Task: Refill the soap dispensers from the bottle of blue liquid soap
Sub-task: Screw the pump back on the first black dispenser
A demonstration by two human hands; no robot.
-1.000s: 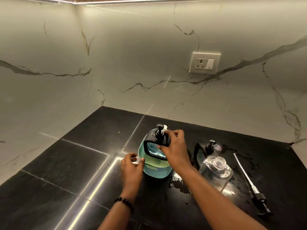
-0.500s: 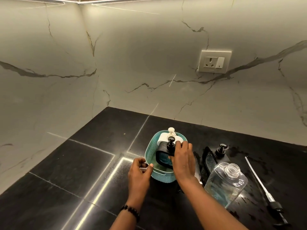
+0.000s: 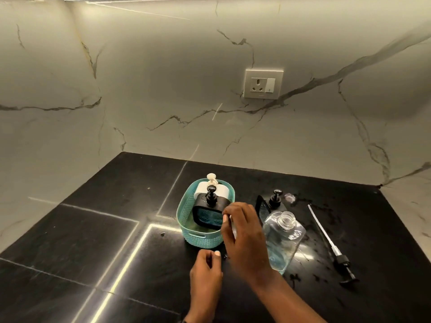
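A teal basket [image 3: 201, 240] stands on the black counter [image 3: 93, 241]. Inside it are a black-framed dispenser of blue soap [image 3: 207, 212] with a black pump and, behind it, a white dispenser [image 3: 211, 186]. My right hand [image 3: 243, 234] hovers just right of the basket with fingers loosely apart, holding nothing. My left hand [image 3: 206, 271] is in front of the basket, fingers curled with nothing in them. A clear bottle [image 3: 283, 238] with a little blue soap and no cap stands to the right. Another black dispenser [image 3: 268, 205] stands behind it.
A loose pump with a long white tube [image 3: 331, 243] lies on the counter at the right. Wet spots and drips dot the counter around the bottle. A wall socket [image 3: 263, 84] sits on the marble backsplash. Marble walls meet in a corner at the far left.
The black dispenser went down into the basket. My right hand let go of it and drew back to the right. My left hand left the basket's rim and pulled towards me.
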